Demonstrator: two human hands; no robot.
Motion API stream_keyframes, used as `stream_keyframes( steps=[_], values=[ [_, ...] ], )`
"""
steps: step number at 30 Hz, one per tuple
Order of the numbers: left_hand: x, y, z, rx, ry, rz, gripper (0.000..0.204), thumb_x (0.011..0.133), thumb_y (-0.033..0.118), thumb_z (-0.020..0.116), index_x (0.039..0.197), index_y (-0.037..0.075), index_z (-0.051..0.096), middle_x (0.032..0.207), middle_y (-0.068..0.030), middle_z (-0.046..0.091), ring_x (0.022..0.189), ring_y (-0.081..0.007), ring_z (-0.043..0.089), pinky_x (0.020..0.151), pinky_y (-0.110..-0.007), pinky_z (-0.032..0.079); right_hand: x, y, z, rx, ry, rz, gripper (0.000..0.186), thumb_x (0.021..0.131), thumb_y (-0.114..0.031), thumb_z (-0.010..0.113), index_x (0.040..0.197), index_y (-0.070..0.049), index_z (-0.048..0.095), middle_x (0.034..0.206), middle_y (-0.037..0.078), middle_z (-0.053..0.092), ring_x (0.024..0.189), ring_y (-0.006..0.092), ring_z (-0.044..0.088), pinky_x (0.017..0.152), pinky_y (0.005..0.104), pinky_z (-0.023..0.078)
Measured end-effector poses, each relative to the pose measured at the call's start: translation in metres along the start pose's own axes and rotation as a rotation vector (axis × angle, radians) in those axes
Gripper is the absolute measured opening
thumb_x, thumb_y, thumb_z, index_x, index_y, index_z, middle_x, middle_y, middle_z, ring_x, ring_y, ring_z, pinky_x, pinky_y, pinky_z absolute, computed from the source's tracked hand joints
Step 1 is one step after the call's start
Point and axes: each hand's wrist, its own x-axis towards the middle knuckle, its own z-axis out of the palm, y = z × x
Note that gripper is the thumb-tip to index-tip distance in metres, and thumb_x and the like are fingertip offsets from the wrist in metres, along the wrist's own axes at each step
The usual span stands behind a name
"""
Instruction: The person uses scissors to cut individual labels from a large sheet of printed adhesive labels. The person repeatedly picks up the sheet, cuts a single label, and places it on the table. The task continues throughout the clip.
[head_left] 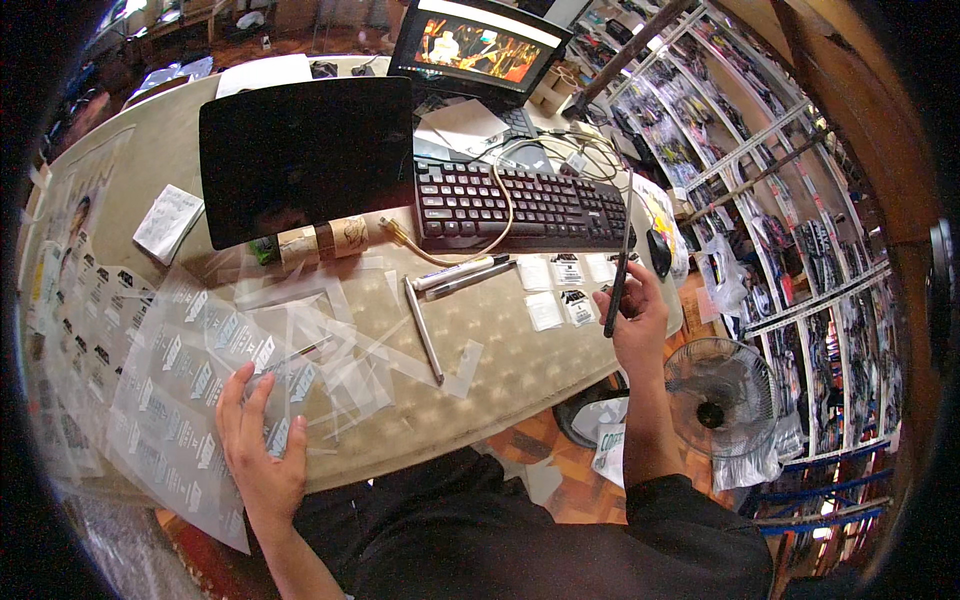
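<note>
My left hand (262,440) lies with its fingers spread at the edge of a translucent sheet of printed stickers (180,400), touching it or just above it. Clear film strips (350,365) lie beyond its fingertips. On the right, my right hand (640,318) is raised over the table's edge and closed round a slim dark pointed tool (617,285). Its thin end points up and away; whether it is a craft knife or tweezers I cannot tell. Small white labels with black print (570,272) lie just left of that hand.
Pens (465,272) and a silver stick-like tool (423,332) lie mid-table. Behind them stand a black keyboard (520,210), a dark screen (305,155) and a lit monitor (480,50). A mouse (659,252) sits at the right edge. A fan (720,400) stands below, near stocked shelves (760,190).
</note>
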Motion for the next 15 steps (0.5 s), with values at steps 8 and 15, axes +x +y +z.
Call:
stream_keyframes(
  steps=[8, 15],
  values=[
    [-0.003, -0.004, 0.002, 0.205, -0.017, 0.037, 0.044, 0.071, 0.013, 0.063, 0.113, 0.001, 0.057, 0.127, -0.0148, 0.048, 0.120, -0.0350, 0.041, 0.102, -0.044, 0.029, -0.013, -0.021, 0.015, 0.124, -0.064, 0.077, 0.044, 0.077, -0.003, 0.069, 0.115, -0.004, 0.049, 0.069, 0.002, 0.056, 0.055, 0.0068, 0.051, 0.048, 0.0206, 0.040],
    [-0.001, -0.011, 0.006, 0.157, -0.044, 0.029, 0.032, 0.076, 0.019, 0.063, 0.104, 0.003, 0.064, 0.126, -0.0133, 0.049, 0.123, -0.0320, 0.039, 0.102, -0.044, 0.030, -0.067, -0.041, 0.091, 0.511, -0.365, 0.262, 0.048, 0.075, 0.000, 0.066, 0.120, -0.003, 0.048, 0.072, 0.004, 0.058, 0.055, 0.0094, 0.055, 0.047, 0.0215, 0.044]
  ],
)
